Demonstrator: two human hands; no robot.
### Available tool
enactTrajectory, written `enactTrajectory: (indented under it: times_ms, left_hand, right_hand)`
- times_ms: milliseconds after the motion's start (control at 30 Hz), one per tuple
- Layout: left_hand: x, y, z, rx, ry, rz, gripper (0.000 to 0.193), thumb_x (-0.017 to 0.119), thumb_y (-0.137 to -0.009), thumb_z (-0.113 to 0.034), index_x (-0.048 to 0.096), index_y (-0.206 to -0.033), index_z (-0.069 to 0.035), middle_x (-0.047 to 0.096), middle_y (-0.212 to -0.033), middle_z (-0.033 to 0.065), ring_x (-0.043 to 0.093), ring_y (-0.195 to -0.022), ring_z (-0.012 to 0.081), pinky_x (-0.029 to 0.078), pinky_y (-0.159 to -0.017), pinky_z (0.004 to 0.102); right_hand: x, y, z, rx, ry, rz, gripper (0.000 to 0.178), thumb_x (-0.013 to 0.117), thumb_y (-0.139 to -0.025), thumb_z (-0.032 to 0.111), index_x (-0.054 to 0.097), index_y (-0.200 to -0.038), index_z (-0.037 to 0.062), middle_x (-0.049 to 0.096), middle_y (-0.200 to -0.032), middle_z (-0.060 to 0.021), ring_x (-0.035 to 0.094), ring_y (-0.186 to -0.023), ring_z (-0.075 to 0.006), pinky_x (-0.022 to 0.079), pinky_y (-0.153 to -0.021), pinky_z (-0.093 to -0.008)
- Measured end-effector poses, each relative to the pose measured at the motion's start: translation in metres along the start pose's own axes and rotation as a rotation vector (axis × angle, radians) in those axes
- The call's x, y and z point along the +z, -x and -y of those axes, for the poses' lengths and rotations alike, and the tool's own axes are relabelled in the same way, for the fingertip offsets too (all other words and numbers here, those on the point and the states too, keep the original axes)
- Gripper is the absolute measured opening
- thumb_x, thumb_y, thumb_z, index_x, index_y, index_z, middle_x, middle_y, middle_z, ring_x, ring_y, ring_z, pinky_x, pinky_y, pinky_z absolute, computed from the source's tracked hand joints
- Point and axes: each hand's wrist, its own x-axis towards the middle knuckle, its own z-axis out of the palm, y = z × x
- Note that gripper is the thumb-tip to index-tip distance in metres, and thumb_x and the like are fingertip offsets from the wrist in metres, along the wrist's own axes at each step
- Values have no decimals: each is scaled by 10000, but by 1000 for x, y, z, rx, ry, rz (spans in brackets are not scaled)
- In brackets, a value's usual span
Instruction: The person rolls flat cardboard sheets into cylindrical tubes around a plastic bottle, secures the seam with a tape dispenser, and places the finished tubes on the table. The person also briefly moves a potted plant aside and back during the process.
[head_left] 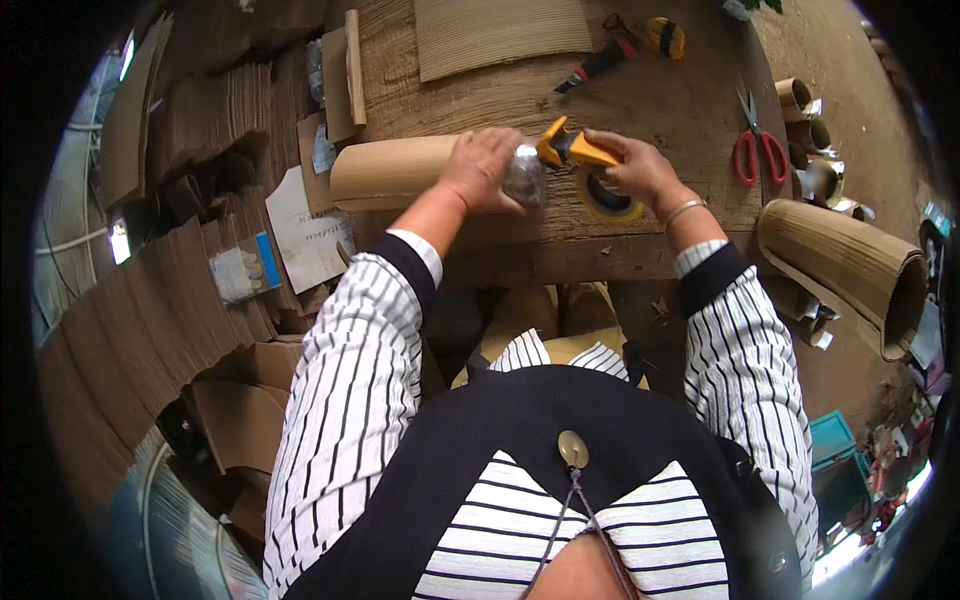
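Note:
A brown corrugated cardboard roll lies across the wooden table. My left hand is closed over its right end, fingers on top and thumb toward me. Just beyond that hand sticks out a clear, shiny, rounded piece that looks like plastic; how it joins the roll is hidden. To the right, my right hand grips a yellow tape dispenser, whose yellowish tape roll hangs below the fingers. The dispenser's head is close beside the clear piece; I cannot tell whether they touch.
Red-handled scissors lie at the table's right edge. A red-and-black knife-like tool and a yellow tape measure lie farther back, near a corrugated sheet. Cardboard stacks crowd the left; a large cardboard roll stands off the right edge.

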Motion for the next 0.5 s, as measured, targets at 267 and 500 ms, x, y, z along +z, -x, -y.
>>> enactTrajectory:
  times_ms: [267, 500]
  left_hand:
    - [-23, -81, 28, -55, 163, 285, 1001, 819, -571, -651, 542, -1350, -87, 606, -1311, 131, 548, -1243, 307, 444, -1035, 398]
    - [-16, -66, 39, -82, 179, 279, 1040, 815, -553, -665, 524, -1368, -87, 597, -1334, 127, 548, -1248, 305, 447, -1033, 398]
  right_hand:
    - [67, 35, -90, 80, -1018, -64, 632, 746, -825, 87, 511, -1408, 26, 580, -1356, -98, 600, -1117, -172, 489, -940, -282]
    - [116, 176, -83, 224, -800, -6, 621, 741, -784, 43, 545, -1373, 19, 576, -1368, -118, 550, -1226, -188, 416, -1049, -295]
